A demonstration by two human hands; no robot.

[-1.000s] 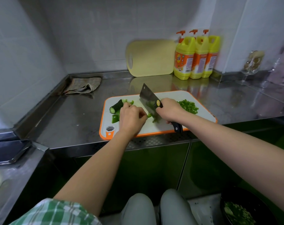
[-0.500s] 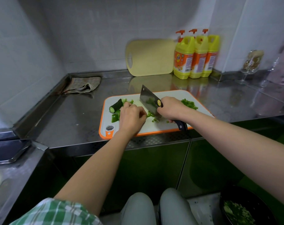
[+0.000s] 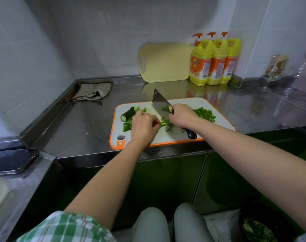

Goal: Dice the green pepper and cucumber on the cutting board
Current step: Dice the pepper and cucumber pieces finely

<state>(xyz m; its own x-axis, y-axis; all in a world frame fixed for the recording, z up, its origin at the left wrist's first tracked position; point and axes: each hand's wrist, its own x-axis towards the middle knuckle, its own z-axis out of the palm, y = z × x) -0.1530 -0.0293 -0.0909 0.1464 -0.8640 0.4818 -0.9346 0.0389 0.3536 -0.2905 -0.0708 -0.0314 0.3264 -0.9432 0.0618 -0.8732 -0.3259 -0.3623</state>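
Note:
A white cutting board with an orange rim (image 3: 218, 109) lies on the steel counter. My right hand (image 3: 182, 116) grips the black handle of a cleaver (image 3: 159, 103), its blade tilted up over the board's middle. My left hand (image 3: 143, 126) has curled fingers pinning green pepper strips (image 3: 164, 122) against the board beside the blade. A dark cucumber chunk (image 3: 127, 114) and larger pepper pieces (image 3: 126, 126) lie at the board's left end. A heap of diced green pepper (image 3: 205, 114) sits on the right side.
Behind the board a pale yellow cutting board (image 3: 164, 62) leans on the wall beside three yellow detergent bottles (image 3: 215, 62). A folded cloth (image 3: 93, 91) lies back left, glasses (image 3: 273, 70) stand back right. A dark bowl of chopped greens (image 3: 260, 226) sits low right.
The cleaver has kept chopping, its blade rising and falling beside my left fingers, and it now stands lifted. My right hand shifted slightly, uncovering more of the diced heap.

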